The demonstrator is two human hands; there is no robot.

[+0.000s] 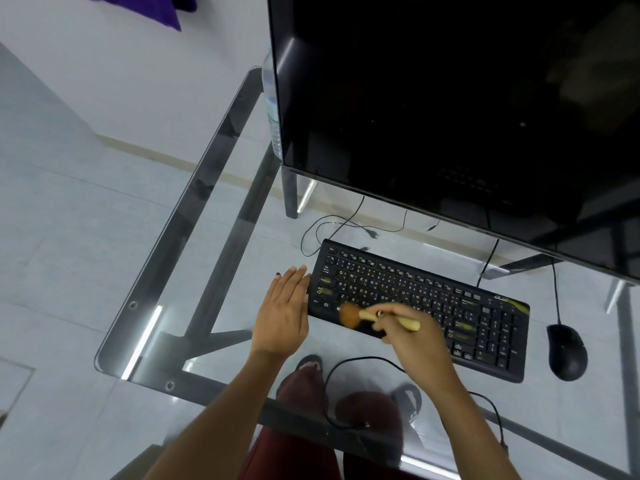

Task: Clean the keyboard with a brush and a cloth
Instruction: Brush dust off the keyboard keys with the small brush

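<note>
Gripping brush (363, 315) | right hand (412, 336) | bristles on keyboard (433, 296); left hand (282, 311) flat

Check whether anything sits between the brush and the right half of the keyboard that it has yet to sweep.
Nothing visible does. The right hand holds the brush over the lower left keys of the keyboard; the keys to the right lie bare. The mouse sits off the board's right end.

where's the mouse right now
In the head view the mouse sits on the glass desk, just right of the keyboard, below the monitor.
</note>
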